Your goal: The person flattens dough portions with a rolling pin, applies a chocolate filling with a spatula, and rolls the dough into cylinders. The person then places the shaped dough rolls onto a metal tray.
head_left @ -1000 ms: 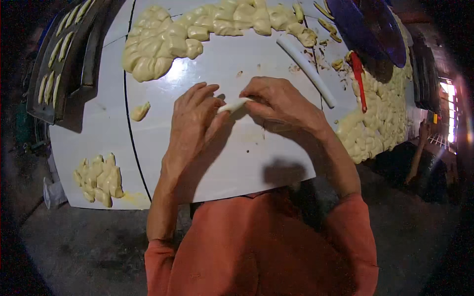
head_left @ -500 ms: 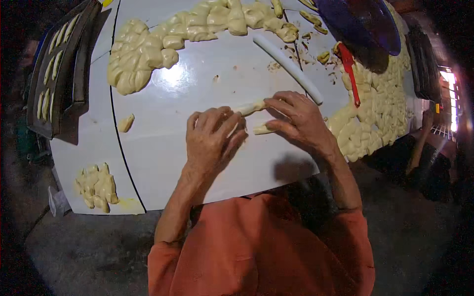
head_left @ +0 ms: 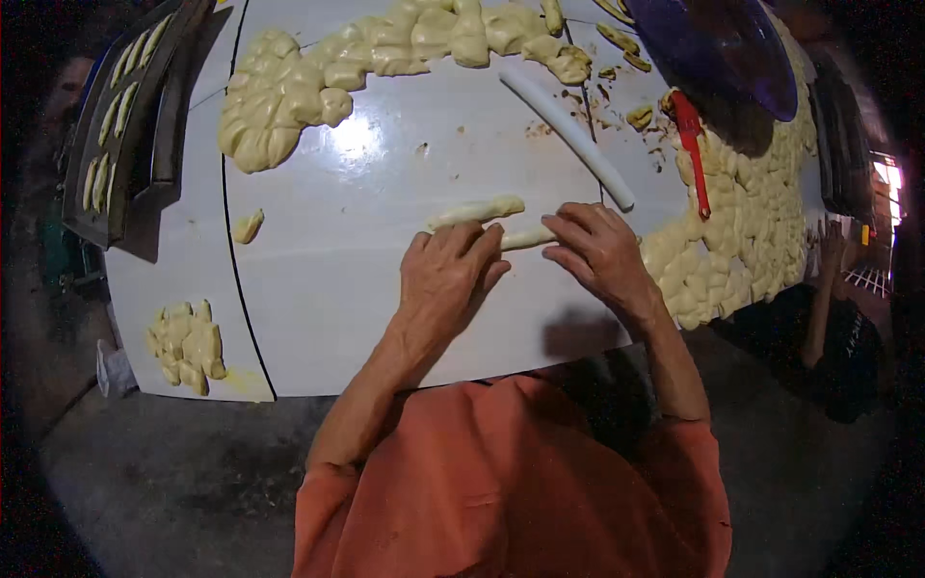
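1. Left hand (head_left: 443,275) and right hand (head_left: 605,255) sit apart; whether either grips, I can't tell.
2. Best press the near dough strip (head_left: 527,238), between them, lightly, evenly.
3. Avoid nudging the far dough strip (head_left: 487,209) just ahead of the left.

It looked like a bakery workroom: soft pale-yellow dough lumps (head_left: 318,87) lined the glossy white worktop's (head_left: 328,289) far edge; dark metal trays (head_left: 145,125) held slim pale dough strips (head_left: 125,108).
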### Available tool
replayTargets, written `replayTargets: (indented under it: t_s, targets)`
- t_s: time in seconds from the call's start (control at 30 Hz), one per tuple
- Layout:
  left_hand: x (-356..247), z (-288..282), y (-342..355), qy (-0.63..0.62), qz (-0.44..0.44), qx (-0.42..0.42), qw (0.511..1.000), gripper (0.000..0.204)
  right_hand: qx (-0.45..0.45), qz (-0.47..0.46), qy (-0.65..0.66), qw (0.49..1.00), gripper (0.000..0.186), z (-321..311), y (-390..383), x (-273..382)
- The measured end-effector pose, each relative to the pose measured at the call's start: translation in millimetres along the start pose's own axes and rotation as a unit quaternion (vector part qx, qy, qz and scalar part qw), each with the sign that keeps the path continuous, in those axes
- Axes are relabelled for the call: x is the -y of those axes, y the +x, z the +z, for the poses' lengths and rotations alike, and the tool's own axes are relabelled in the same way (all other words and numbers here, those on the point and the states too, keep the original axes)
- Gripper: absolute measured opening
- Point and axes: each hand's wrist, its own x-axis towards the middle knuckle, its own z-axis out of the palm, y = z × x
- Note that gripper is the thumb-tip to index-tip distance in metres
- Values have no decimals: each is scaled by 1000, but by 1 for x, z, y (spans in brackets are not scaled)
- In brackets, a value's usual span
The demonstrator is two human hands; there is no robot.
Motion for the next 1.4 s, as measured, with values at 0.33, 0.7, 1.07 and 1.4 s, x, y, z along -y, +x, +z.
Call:
replayTargets:
  t_s: [0.33, 0.7, 1.07, 1.4]
  targets:
    - [7, -32, -2, -15, -86, -21, 996, 12, 30, 25, 192, 981, 25, -4, 28, 16]
    - [30, -38, -4, -62, -106, -24, 992, 54, -19, 21, 113, 993, 42, 22, 43, 22]
    - [37, -44, 21, 13, -42, 110, 993, 23, 116, 19, 87, 989, 35, 10, 54, 12]
    - [38, -34, 24, 7, -17, 85, 996, 21, 143, 8, 109, 984, 29, 3, 64, 23]
